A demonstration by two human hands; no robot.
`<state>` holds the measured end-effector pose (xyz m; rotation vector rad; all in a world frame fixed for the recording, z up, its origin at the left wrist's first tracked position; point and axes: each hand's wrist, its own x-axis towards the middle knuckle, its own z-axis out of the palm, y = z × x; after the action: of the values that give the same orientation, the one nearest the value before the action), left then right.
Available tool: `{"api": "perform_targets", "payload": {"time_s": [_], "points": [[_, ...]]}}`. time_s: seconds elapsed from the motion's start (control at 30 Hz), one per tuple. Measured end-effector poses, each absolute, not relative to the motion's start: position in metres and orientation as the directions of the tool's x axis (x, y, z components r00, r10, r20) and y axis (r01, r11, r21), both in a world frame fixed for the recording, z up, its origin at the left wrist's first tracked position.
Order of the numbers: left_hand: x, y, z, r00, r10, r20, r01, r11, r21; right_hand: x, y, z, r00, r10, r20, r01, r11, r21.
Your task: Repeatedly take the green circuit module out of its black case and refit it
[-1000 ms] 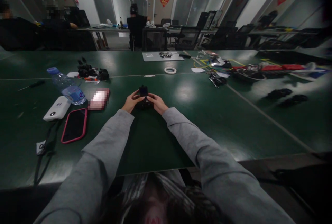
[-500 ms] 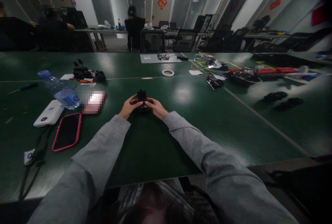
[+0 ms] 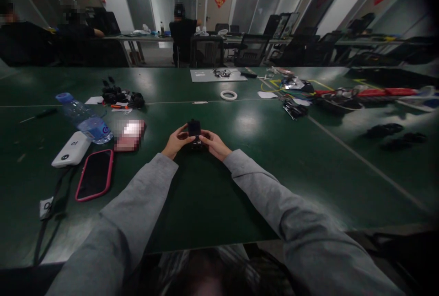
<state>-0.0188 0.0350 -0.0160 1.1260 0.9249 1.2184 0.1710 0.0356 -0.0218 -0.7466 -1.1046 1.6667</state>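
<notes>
A small black device point(image 3: 194, 128) stands on the green table in front of me, with a flat, squarish upper part and a lower body bearing small pale marks. Its exact kind is too small and dark to tell. My left hand point(image 3: 178, 141) grips it from the left, thumb at the front. From the other side, my right hand point(image 3: 214, 143) closes on it too, its thumb tip close to the left one. The fingers behind the device are partly hidden.
To the left lie a water bottle point(image 3: 87, 122), a white power bank point(image 3: 72, 149), a red-framed phone point(image 3: 95, 174) and a pink phone point(image 3: 130, 136). Beyond my hands is a tape roll point(image 3: 228, 95). Cables and tools point(image 3: 329, 97) cover the far right. People sit at the back.
The whole view has shifted slightly, so things appear farther right in the picture. Both hands keep hold of the black device, and its upper part shows a little wider.
</notes>
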Motion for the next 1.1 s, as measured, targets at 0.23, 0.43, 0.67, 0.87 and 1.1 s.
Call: {"api": "perform_targets", "payload": {"time_s": [0.23,0.43,0.67,0.87,1.1], "points": [[-0.0191,0.0338,-0.0137,0.137,0.99,0.023,-0.237,0.01,0.971,0.1709,0.0354,-0.0206,-0.354,0.935,0.024,-0.369,-0.116,-0.922],[-0.0194,0.0331,-0.0131,0.14,0.99,0.029,-0.238,0.005,0.971,0.1714,0.0343,-0.0215,-0.361,0.933,0.012,-0.377,-0.134,-0.916],[-0.0181,0.0322,-0.0099,0.128,0.992,0.009,-0.213,0.019,0.977,0.1705,0.0328,-0.0177,-0.361,0.932,-0.024,-0.406,-0.181,-0.896],[-0.0194,0.0358,-0.016,0.138,0.99,0.024,-0.226,0.007,0.974,0.1681,0.032,-0.0143,-0.317,0.946,-0.071,-0.437,-0.212,-0.874],[-0.0185,0.0364,-0.0184,0.215,0.972,0.089,-0.167,-0.053,0.984,0.1728,0.0357,-0.0157,-0.341,0.934,-0.104,-0.493,-0.272,-0.826]]}}
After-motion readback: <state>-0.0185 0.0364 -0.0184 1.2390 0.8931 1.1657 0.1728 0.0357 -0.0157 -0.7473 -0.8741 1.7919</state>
